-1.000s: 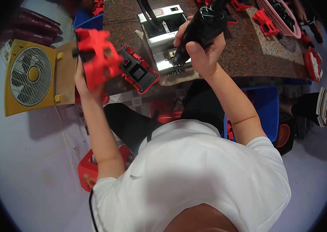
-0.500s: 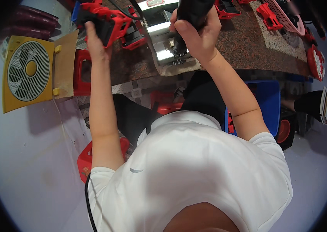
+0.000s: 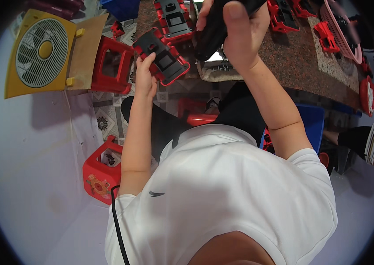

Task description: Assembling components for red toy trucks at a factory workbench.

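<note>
Two grasps: left hand (image 3: pixel 146 75) pinches a red-black case (image 3: pixel 164 57) at the table's (image 3: pixel 280 55) near-left corner, beside a second case (image 3: pixel 176 20); right hand (image 3: pixel 245 44) clasps a black tool (image 3: pixel 215 33); shirt (image 3: pixel 222 185) bears a small dark mark (image 3: pixel 156 194).

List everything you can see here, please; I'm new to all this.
Table: one, speckled brown, top centre to right
Machine: one, silver, mostly hidden, near table edge
Tool: one, black, over the machine
Framed parts: at least five, red and black, either side of the machine
Basket: one, pink, top right
Container: one, red, white contents, far right
Fan: one, yellow, upper left
Cardboard: one sheet, brown, beside the fan
Stools: at least two, red, left
Bins: at least two, blue, top left and right
Cable: one, black, lower left
Shirt: one, white, centre
Left hand: one, bare, holding a framed part
Right hand: one, bare, gripping the tool
</note>
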`<action>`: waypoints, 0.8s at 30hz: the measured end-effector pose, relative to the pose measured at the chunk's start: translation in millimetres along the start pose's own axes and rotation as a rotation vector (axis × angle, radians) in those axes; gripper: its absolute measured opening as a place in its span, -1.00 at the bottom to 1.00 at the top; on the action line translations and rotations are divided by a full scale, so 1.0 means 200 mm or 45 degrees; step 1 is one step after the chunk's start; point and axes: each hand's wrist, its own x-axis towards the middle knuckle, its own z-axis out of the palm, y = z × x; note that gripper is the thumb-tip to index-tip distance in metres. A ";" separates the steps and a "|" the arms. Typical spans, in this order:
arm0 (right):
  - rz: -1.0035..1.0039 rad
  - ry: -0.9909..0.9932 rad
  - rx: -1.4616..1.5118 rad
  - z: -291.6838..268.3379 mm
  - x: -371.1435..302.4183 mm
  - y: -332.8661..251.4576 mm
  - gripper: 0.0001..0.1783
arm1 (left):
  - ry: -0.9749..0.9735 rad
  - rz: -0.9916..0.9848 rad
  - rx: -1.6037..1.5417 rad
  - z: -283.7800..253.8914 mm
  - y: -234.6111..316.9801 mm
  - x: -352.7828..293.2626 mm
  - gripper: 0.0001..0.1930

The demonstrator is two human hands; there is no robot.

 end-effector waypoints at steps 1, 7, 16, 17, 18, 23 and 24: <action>-0.030 0.010 -0.009 0.02 -0.01 0.01 -0.49 | 0.007 0.004 -0.011 0.00 0.01 0.00 -0.60; -0.042 -0.043 -0.095 0.08 -0.03 -0.01 -0.50 | -0.097 -0.159 0.074 -0.03 0.06 0.03 -0.57; 0.011 -0.028 -0.023 0.15 -0.08 0.08 -0.60 | -0.075 0.069 0.056 -0.03 -0.04 0.05 -0.52; 0.035 0.034 0.095 0.16 -0.09 0.10 -0.58 | -0.087 0.129 0.077 -0.01 -0.04 0.05 -0.52; 0.042 0.033 0.090 0.16 -0.09 0.10 -0.58 | -0.100 0.189 0.098 -0.01 -0.04 0.05 -0.51; -0.062 -0.273 -0.241 0.18 -0.03 0.08 -0.39 | -0.089 0.252 0.097 -0.02 -0.07 0.06 -0.51; -0.124 -0.306 -0.270 0.19 -0.02 0.09 -0.38 | -0.080 0.262 0.062 -0.01 -0.07 0.06 -0.51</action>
